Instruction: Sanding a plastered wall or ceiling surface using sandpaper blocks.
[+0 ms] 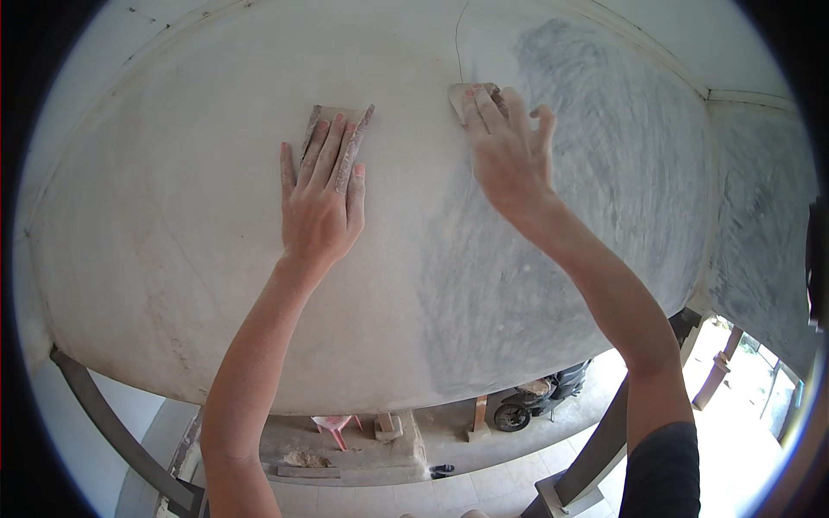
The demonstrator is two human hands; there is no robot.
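Both arms reach up to a large plastered wall (pixel 363 328). My left hand (pixel 319 198) lies palm-down on its pale part, the middle fingers pressing a sheet of sandpaper (pixel 338 112) whose curled edges come up between the fingers. The outer fingers sit outside those edges. Farther right, my right hand (pixel 514 160) presses another piece of sandpaper (pixel 459 97) against the wall with bent fingers, its thumb held away. Dust whitens the fingers of both hands. Under the right hand, pale plaster meets a grey, streaky area (pixel 561 250).
A thin crack (pixel 458 43) runs down toward the right hand. Beneath the wall's lower edge are a pink plastic stool (pixel 337 425), a parked motorbike (pixel 540 397), a pair of dark shoes (pixel 441 471) and a tiled floor (pixel 371 499). Dark metal bars (pixel 112 423) flank the view below.
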